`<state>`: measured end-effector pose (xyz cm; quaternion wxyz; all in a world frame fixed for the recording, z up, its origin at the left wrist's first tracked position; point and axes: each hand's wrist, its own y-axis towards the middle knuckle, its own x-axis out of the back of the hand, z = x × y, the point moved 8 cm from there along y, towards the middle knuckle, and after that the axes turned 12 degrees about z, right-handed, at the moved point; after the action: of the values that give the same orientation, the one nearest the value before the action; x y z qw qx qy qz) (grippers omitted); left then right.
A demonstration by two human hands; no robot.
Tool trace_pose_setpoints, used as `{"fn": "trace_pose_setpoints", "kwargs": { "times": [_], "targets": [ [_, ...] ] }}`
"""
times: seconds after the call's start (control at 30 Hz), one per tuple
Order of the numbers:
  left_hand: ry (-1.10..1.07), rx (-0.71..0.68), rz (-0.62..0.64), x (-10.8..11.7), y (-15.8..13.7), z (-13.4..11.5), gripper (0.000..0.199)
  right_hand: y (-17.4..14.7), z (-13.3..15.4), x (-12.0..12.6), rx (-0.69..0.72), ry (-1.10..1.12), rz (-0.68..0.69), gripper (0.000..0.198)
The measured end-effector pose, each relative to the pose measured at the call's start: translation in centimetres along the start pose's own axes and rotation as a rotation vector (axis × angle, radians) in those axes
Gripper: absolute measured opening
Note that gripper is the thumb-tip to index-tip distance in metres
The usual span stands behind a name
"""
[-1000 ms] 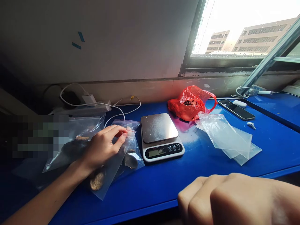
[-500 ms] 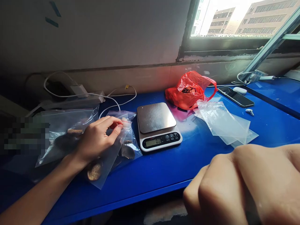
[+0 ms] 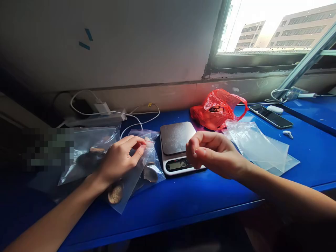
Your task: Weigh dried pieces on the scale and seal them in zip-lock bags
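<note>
Daylight enters a window (image 3: 275, 35) above a blue table (image 3: 183, 196).

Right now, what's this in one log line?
left hand: pinching clear plastic zip bag | right hand: partly hiding silver-topped white square scale | red plastic bag: beyond scale

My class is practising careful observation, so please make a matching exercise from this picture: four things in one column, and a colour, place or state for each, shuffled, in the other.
Column one
1. Left hand
2. Digital scale
3. Phone
4. Carrier bag

Column two
A. Lying beside a white case
B. Red
C. Pinching a clear bag between thumb and finger
D. Partly hidden behind the right hand

Right pairs
1-C; 2-D; 3-A; 4-B
</note>
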<state>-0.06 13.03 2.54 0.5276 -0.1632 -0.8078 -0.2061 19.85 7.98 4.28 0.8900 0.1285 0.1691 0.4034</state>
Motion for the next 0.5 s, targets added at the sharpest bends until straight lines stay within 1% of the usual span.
{"fn": "trace_pose_setpoints", "kwargs": {
  "times": [0.07, 0.13, 0.27, 0.33, 0.43, 0.5],
  "targets": [
    [-0.007, -0.01, -0.001, -0.1, 0.0, 0.0, 0.02, 0.3, -1.8, 0.3, -0.059, 0.07, 0.031, 0.013],
    [-0.012, -0.021, 0.0, -0.2, -0.1, -0.1, 0.021, 0.1, -3.0, 0.1, -0.103, 0.09, 0.064, 0.014],
    [-0.012, -0.026, 0.011, -0.3, -0.1, -0.2, 0.021, -0.4, -3.3, -0.6, -0.136, 0.062, 0.124, 0.021],
    [-0.013, -0.041, 0.018, -0.4, -0.2, -0.3, 0.02, -0.5, -3.1, -1.2, -0.162, -0.025, 0.169, 0.023],
    [-0.02, -0.061, 0.023, -0.4, -0.3, -0.3, 0.02, -0.5, -3.2, -2.7, -0.236, -0.256, 0.267, 0.021],
    [-0.023, -0.064, 0.011, -0.4, -0.4, -0.2, 0.02, -0.8, -3.1, -3.4, -0.257, -0.376, 0.285, 0.019]
  ]
}}
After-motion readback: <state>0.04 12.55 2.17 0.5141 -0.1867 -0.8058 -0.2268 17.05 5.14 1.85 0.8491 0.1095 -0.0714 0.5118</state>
